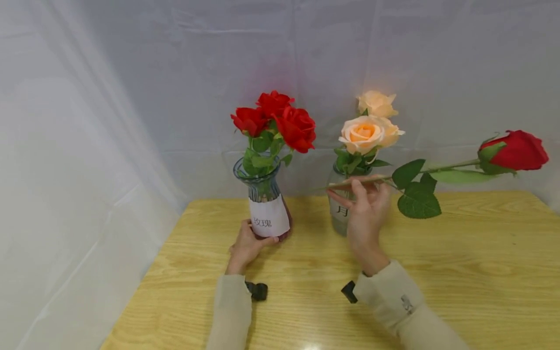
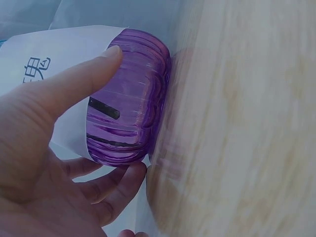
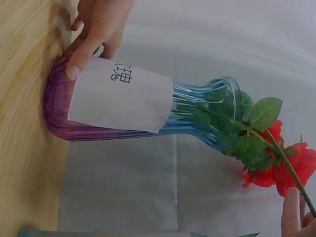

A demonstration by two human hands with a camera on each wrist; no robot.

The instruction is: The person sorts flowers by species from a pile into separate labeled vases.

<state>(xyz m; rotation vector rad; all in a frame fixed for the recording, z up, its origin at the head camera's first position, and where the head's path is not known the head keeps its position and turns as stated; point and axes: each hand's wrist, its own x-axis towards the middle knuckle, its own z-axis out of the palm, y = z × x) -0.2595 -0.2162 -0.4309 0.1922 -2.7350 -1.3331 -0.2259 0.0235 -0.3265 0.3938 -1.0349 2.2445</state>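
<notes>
My left hand (image 1: 247, 247) holds a ribbed glass vase (image 1: 270, 216) low at its base, thumb across the front. It shades from blue at the flared mouth to purple at the bottom (image 2: 133, 84) and wears a white paper label (image 3: 121, 96) with Chinese characters. Several red roses (image 1: 273, 116) stand in it. Between thumb and fingers, my right hand (image 1: 367, 214) pinches the stem (image 3: 296, 177) of a single red rose (image 1: 514, 151). That rose lies nearly level, its bloom out to the right and its stem end pointing toward the first vase.
Behind my right hand stands a second labelled glass vase (image 1: 338, 222), partly hidden, with peach roses (image 1: 365, 135). Both vases are near the back edge of the wooden table (image 1: 472, 272). A pale sheet (image 1: 201, 73) hangs behind and on the left.
</notes>
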